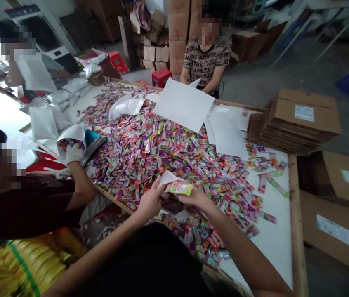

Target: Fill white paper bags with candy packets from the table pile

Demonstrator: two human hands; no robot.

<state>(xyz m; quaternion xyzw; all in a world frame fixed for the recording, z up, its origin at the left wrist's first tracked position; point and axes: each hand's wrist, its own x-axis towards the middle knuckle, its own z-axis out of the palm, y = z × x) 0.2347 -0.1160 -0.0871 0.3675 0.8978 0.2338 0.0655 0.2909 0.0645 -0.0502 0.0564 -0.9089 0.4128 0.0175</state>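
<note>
My left hand [151,201] is closed on the mouth of a white bag [166,177], pinching it near the table's front edge. My right hand [195,197] grips a small bundle of green and pink packets [180,188] right at the bag's opening. Both hands hover over a wide heap of colourful small packets [168,144] spread across the white table [273,239].
A person at my left with a white glove [74,153] holds another filled bag. Another person [207,62] sits across behind large white sheets [185,103]. Flattened cartons [301,119] are stacked at the right, with cardboard boxes [338,206] on the floor.
</note>
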